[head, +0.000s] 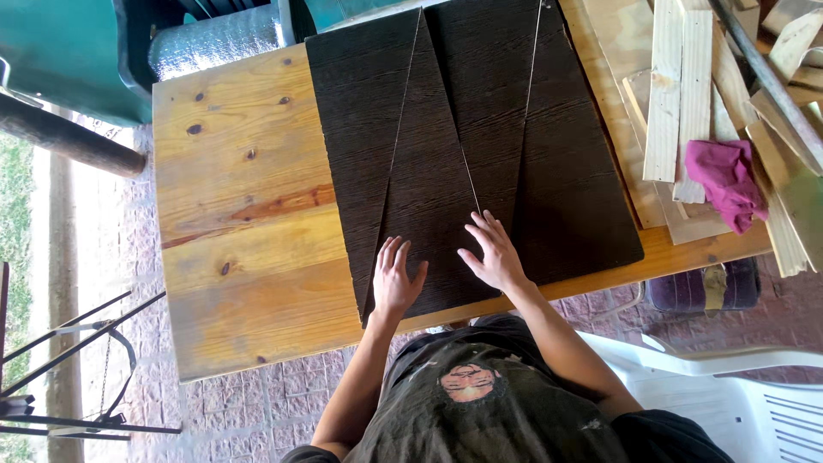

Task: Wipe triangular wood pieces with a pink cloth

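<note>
At the bottom of the frame sits the person in a dark shirt, with a white plastic chair (pixel 754 403) at lower right. Just above, both hands lie flat with fingers spread and nothing gripped: the left hand (pixel 396 279) and the right hand (pixel 490 253) rest side by side, near each other, on the near edge of the dark wood-grain panels (pixel 463 146). These panels, cut into long tapering wedges, fill the middle of the frame on a pine table (pixel 240 223). At right, pale wooden offcuts (pixel 677 94) are stacked with a crumpled pink rag (pixel 729 180) on them. A green tarp (pixel 69 51) fills the upper left
</note>
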